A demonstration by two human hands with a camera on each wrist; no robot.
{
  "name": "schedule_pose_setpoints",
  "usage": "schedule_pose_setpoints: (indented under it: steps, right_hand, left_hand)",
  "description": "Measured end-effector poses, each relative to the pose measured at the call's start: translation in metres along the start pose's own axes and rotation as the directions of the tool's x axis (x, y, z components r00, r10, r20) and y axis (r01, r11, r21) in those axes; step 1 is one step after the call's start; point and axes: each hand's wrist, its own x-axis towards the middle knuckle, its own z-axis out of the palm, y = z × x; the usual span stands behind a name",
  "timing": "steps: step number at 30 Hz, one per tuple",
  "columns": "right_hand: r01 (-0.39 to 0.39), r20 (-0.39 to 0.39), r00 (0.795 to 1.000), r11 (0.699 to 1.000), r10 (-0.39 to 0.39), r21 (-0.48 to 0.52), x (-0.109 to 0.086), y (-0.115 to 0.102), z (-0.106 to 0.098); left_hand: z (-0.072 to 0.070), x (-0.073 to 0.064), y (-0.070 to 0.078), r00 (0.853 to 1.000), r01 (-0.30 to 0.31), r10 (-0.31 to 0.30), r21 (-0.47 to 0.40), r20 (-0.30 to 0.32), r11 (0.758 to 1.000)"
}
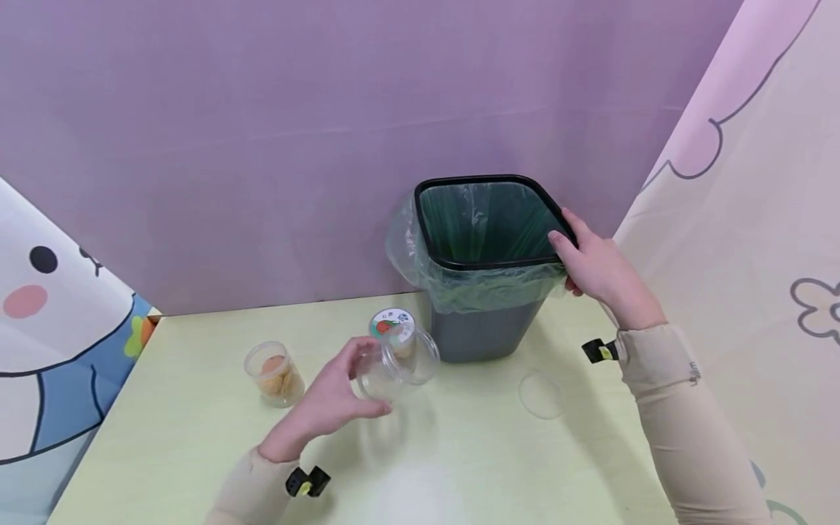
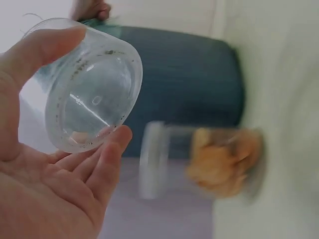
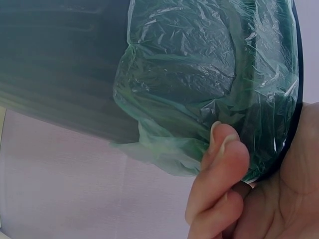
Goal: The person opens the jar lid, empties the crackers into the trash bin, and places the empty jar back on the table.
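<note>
My left hand (image 1: 328,401) holds a clear plastic jar (image 1: 375,373) between thumb and fingers. The jar is tipped on its side, its mouth turned toward the bin. In the left wrist view, small dark specks show around the base of the jar (image 2: 94,99). My right hand (image 1: 607,273) grips the black rim of a grey trash bin (image 1: 485,332), thumb on top at the right corner. A green plastic liner (image 3: 184,64) folds over that rim, and the curled fingers (image 3: 222,164) lie against it.
Close to the bin's left stands a lidded jar (image 1: 394,323) with a printed top. Farther left is an open jar (image 1: 278,379) of orange-brown pieces. A clear round lid (image 1: 540,394) lies flat on the pale table (image 1: 472,452). A purple backdrop (image 1: 295,160) rises behind.
</note>
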Motion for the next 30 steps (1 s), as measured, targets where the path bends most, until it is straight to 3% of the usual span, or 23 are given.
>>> schedule_pose_setpoints:
  steps: [4, 8, 11, 15, 17, 22, 30]
  right_hand:
    - [0.007, -0.007, 1.000, 1.000, -0.007, -0.001, 0.000, 0.000, 0.000]
    - [0.008, -0.010, 1.000, 1.000, -0.008, -0.002, 0.000, -0.001, 0.000]
    - [0.006, -0.009, 1.000, 1.000, -0.006, 0.000, -0.001, -0.002, 0.000]
    - [0.006, -0.010, 1.000, 1.000, -0.006, 0.001, -0.001, -0.002, 0.000]
    - [0.007, -0.014, 1.000, 1.000, -0.008, -0.001, -0.001, -0.002, -0.001]
    - [0.010, -0.012, 1.000, 1.000, -0.010, -0.002, -0.001, -0.002, -0.001]
    - [0.004, -0.008, 1.000, 1.000, -0.004, 0.013, -0.001, 0.000, 0.000]
  left_hand:
    - [0.024, 0.002, -0.019, 0.998, 0.056, -0.052, -0.093, 0.047, 0.994]
    - [0.048, 0.007, -0.033, 0.991, 0.085, -0.063, -0.185, 0.121, 0.979]
    - [0.063, 0.013, -0.040, 0.980, 0.103, -0.052, -0.271, 0.190, 0.957]
    - [0.079, 0.021, -0.046, 0.962, 0.151, -0.071, -0.300, 0.262, 0.942]
    - [0.087, 0.026, -0.046, 0.959, 0.144, -0.075, -0.243, 0.274, 0.959]
    - [0.105, 0.039, -0.046, 0.960, 0.061, -0.034, -0.088, 0.279, 0.994]
    - [0.133, 0.052, -0.050, 0.960, 0.061, -0.055, -0.015, 0.275, 0.998]
